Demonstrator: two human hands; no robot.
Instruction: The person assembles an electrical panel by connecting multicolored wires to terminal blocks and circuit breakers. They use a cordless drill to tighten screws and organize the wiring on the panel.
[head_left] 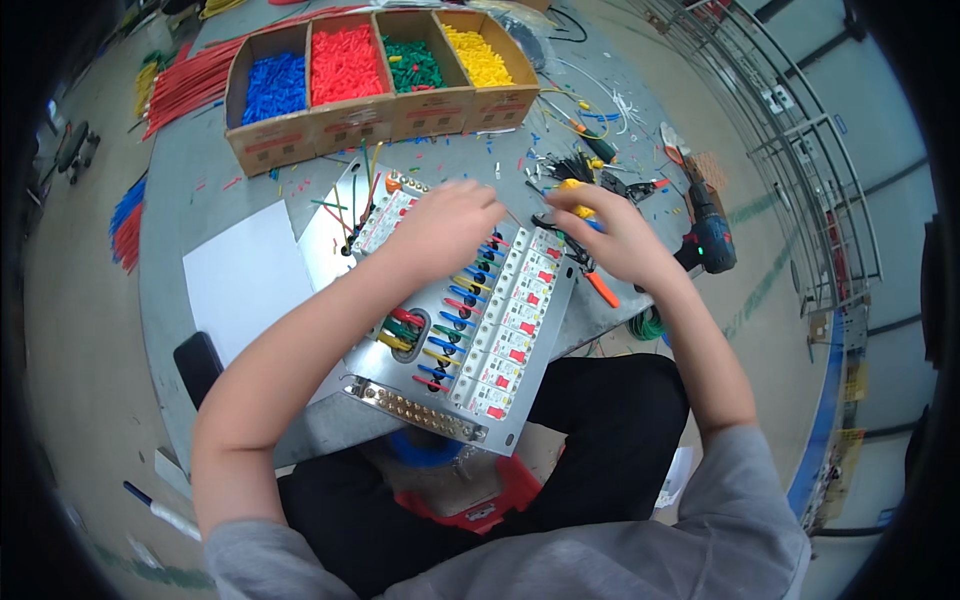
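Note:
My left hand (450, 228) is over the upper part of a metal panel (410, 358), its fingers pressed together. A short thin strand shows by the fingertips, too blurred to name. My right hand (622, 238) is just right of it, over the panel's upper right corner, fingers curled inward; whatever they hold is hidden. A row of white circuit breakers (517, 325) with red switches runs along the panel's right side. Beside it, short coloured wires (455, 320) come through the plate. A brass terminal bar (420, 408) lines the near edge.
Beyond the panel, a divided cardboard box (350, 125) holds blue, red, green and yellow sleeves. White paper (245, 270) and a black phone (198, 366) lie left. To the right are an orange-handled tool (602, 290), a cordless drill (710, 238) and a screwdriver (598, 147).

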